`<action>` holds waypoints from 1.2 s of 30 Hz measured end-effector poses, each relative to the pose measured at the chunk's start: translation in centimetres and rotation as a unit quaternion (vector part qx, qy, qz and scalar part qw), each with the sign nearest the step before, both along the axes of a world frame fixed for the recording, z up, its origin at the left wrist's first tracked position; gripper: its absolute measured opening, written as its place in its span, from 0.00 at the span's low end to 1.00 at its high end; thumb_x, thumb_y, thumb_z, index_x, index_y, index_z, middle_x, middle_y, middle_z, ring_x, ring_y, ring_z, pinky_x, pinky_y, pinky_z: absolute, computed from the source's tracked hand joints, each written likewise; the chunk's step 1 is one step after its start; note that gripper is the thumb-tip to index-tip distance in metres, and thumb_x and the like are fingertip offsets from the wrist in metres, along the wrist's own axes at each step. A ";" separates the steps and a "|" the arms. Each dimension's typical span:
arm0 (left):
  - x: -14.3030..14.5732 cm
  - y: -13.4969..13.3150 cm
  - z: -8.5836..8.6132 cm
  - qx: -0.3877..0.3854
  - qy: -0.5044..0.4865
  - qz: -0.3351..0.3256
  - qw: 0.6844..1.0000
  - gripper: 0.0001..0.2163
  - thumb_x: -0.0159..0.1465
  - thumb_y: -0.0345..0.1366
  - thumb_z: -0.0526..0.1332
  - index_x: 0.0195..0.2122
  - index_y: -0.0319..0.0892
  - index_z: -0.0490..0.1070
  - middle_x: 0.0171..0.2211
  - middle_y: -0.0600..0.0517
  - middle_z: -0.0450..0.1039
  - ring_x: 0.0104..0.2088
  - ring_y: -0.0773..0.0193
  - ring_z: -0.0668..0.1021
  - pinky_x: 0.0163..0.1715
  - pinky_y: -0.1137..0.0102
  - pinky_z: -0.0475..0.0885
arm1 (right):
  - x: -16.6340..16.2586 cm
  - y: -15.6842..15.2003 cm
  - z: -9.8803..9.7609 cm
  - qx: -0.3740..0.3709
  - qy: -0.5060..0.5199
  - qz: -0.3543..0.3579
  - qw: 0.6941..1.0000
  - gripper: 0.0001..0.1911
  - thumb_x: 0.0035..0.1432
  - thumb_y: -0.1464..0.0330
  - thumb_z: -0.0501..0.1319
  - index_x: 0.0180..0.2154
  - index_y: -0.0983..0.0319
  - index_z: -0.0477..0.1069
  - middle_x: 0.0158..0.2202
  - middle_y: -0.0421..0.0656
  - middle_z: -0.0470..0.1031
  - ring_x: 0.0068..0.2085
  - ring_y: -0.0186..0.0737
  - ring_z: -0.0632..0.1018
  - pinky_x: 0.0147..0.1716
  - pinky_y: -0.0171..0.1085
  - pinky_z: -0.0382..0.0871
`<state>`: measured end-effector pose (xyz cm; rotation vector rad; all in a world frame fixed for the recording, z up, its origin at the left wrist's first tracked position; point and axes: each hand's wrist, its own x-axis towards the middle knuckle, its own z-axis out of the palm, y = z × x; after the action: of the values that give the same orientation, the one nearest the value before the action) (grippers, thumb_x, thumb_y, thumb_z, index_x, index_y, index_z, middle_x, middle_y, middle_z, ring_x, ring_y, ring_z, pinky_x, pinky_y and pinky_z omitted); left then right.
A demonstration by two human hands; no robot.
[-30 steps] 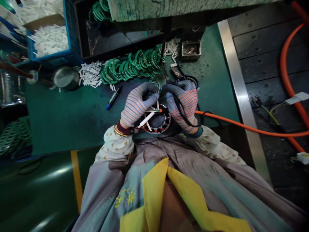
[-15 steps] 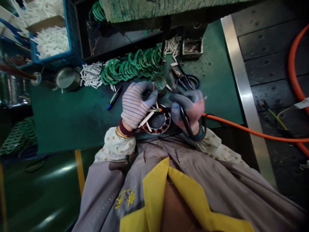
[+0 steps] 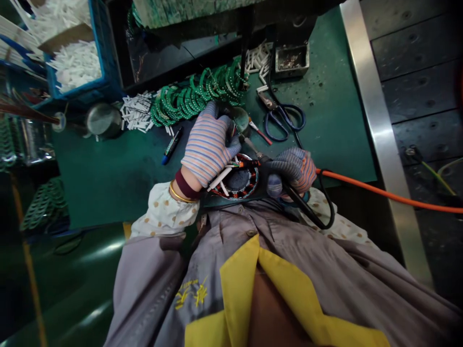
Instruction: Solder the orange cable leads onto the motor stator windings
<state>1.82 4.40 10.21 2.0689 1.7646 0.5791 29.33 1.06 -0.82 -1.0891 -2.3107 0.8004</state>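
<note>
A round motor stator (image 3: pixel 237 182) with copper windings and white sleeved leads lies at the near edge of the green bench (image 3: pixel 108 178). My left hand (image 3: pixel 209 144), in a striped glove, is closed around the wire ends just above the stator. My right hand (image 3: pixel 293 168), also gloved, grips the black handle of a soldering iron (image 3: pixel 265 164). The iron's thin tip points up-left toward the wires by my left fingers. An orange cable (image 3: pixel 379 193) runs off to the right from that hand.
Blue-handled scissors (image 3: pixel 282 117) lie behind my right hand. Behind my left hand lie several green ring-shaped boards (image 3: pixel 195 94), loose white sleeves (image 3: pixel 135 113), a marker pen (image 3: pixel 171 144) and a round metal tin (image 3: pixel 104 120). A blue bin (image 3: pixel 108 53) of white sleeves stands far left, a small metal tray (image 3: pixel 291 60) at the back.
My right hand has dropped down and to the right, away from my left fingers, uncovering the scissors. My left hand has stayed on the wires. The view has shifted slightly.
</note>
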 end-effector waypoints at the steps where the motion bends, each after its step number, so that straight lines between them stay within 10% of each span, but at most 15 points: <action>1: 0.1 0.0 0.1 -0.002 0.008 0.003 1.000 0.15 0.70 0.39 0.83 0.42 0.50 0.76 0.61 0.41 0.78 0.65 0.34 0.78 0.73 0.44 0.76 | 0.0 0.0 0.2 0.032 0.000 -0.022 0.999 0.25 0.74 0.41 0.61 0.44 0.46 0.91 0.34 0.50 0.84 0.48 0.67 0.87 0.48 0.56 0.78; 31: 0.0 -1.1 0.2 0.038 0.000 0.042 0.998 0.13 0.71 0.38 0.81 0.42 0.48 0.76 0.52 0.44 0.79 0.59 0.42 0.84 0.66 0.51 0.85 | -1.3 -0.3 1.0 0.056 0.095 -0.063 0.992 0.16 0.68 0.51 0.68 0.46 0.48 0.92 0.38 0.49 0.84 0.47 0.61 0.86 0.52 0.56 0.78; 36: 0.1 -1.2 0.6 0.039 0.034 0.050 0.997 0.13 0.72 0.37 0.80 0.41 0.49 0.75 0.54 0.44 0.81 0.57 0.43 0.86 0.64 0.49 0.87 | -4.1 2.3 3.1 0.133 0.044 -0.144 0.980 0.20 0.79 0.55 0.65 0.62 0.50 0.91 0.49 0.49 0.84 0.52 0.57 0.81 0.52 0.52 0.75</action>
<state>1.96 3.24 10.76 2.0847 1.9214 0.6219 25.25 3.32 2.30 -1.2023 -2.0496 0.4078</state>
